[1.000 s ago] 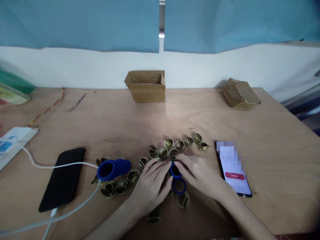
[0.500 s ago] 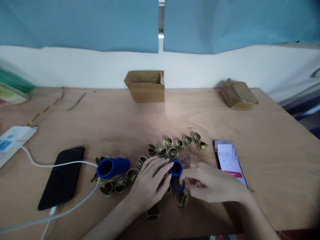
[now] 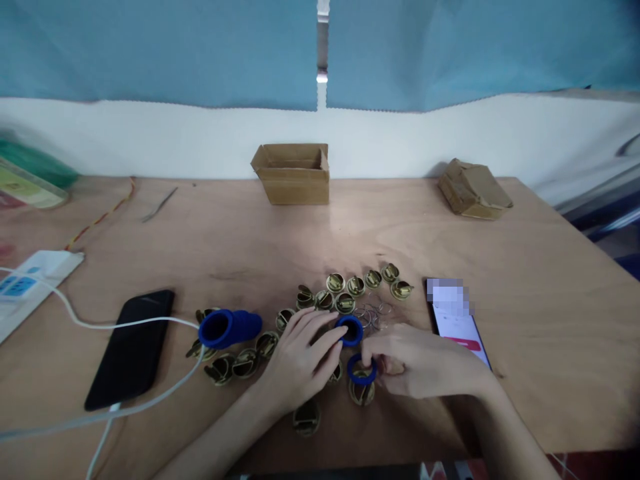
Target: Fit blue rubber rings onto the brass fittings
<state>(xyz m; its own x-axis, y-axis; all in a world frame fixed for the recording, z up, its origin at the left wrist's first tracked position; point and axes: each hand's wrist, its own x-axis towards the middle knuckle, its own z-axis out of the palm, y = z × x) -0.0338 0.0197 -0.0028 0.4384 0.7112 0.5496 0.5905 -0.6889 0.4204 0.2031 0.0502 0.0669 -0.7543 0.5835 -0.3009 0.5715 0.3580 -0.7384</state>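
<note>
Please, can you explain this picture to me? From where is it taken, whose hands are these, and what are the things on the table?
A camera on a person's head looks down at their own bare hands. On the wooden table lie many small brass caps and thin wire rings. The left hand touches one blue ring; the right hand pinches a second blue ring with its fingers. A stack of blue rings, a black phone on a white cable, a lit phone and an open cardboard box lie around.
</note>
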